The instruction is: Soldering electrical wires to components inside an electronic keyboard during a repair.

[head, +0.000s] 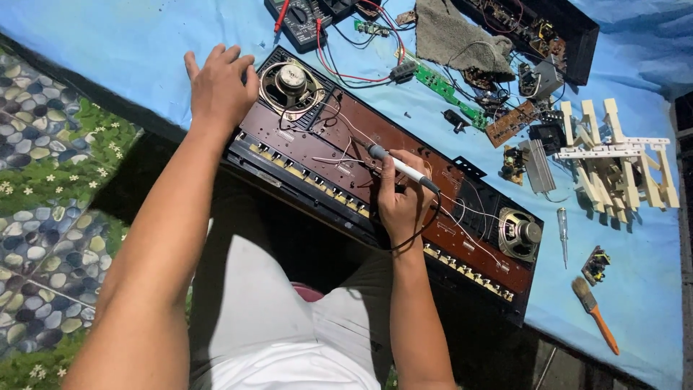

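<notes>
On the blue sheet (130,58) spread in front of you lies an opened electronic keyboard chassis (375,180), its brown circuit board facing up and running diagonally from upper left to lower right. Your right hand (401,198) is closed around a soldering iron (401,167), gripping its pale handle like a pen, with the tip pointing up-left onto the middle of the board among thin white wires. Your left hand (219,85) rests flat, fingers loosely spread, on the chassis's upper-left corner, just beside the round speaker (291,84) mounted there. A second speaker (521,232) sits at the far end. Beyond the chassis lie a multimeter (299,20) with red leads, a green circuit strip (444,88), a grey cloth (455,36), a white plastic frame (613,155), a screwdriver (563,232) and an orange-handled brush (595,314).
</notes>
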